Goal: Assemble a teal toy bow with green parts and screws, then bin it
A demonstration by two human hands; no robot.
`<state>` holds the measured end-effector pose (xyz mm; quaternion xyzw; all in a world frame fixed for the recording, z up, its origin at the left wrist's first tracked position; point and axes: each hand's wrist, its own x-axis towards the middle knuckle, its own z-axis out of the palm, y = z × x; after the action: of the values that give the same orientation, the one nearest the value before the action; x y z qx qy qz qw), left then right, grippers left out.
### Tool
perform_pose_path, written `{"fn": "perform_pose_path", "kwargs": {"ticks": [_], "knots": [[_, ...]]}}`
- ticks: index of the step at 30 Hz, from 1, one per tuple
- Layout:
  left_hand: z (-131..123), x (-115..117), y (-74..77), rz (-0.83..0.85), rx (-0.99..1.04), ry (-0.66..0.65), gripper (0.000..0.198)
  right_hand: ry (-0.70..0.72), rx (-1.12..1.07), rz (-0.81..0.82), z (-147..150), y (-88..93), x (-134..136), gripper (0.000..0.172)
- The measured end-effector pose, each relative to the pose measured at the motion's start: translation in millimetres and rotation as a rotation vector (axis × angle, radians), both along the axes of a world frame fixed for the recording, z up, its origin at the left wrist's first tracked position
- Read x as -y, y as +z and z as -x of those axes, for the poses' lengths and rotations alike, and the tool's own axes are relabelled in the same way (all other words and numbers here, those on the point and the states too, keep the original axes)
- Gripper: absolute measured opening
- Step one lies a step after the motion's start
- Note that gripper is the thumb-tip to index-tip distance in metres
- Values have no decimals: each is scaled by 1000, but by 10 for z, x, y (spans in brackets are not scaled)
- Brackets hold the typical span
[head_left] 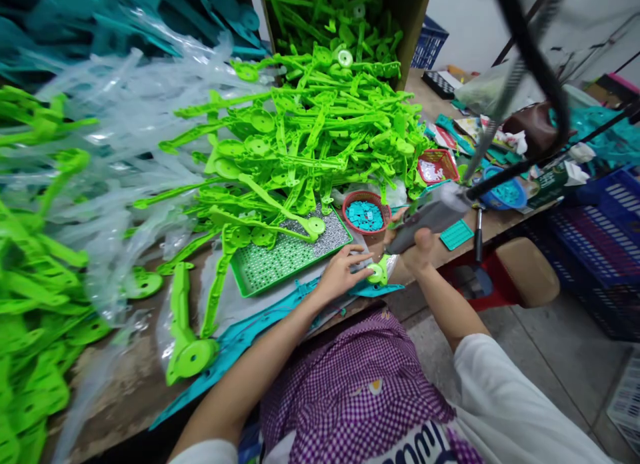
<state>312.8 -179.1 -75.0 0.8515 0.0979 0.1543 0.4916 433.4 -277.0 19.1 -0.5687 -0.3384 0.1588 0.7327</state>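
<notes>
My left hand [343, 272] presses down on a small green plastic part [377, 272] lying on a teal plastic piece [270, 324] at the table's near edge, fingers curled over it. My right hand [417, 243] grips a grey powered screwdriver [430, 217], its tip pointed at the green part. A black cable runs up from the tool to the upper right.
A big heap of green plastic parts [310, 137] covers the table, with more at the left [30, 304]. A green tray of small screws [285, 254], a red basket of teal pieces [366, 214], clear bags [125, 117], blue crates [600, 244] and a stool [527, 271] surround me.
</notes>
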Motion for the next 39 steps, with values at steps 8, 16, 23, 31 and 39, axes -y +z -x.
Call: {"fn": "perform_pose_path", "kwargs": {"ticks": [8,16,23,31,39], "knots": [[-6,1,127,-81,-214,-116,26,-182,130,-91,-390,-134,98,54],[-7,14,161,-82,-254,-107,29,-106,85,-137,-424,-272,10,52],[-9,25,253,-140,-350,-100,30,-79,77,-44,-426,-408,5,47],[-22,34,243,-146,-377,-91,30,-76,-36,13,-401,-299,-81,58],[-22,29,219,-129,-370,-81,31,-16,6,42,-437,-262,-11,58]]}}
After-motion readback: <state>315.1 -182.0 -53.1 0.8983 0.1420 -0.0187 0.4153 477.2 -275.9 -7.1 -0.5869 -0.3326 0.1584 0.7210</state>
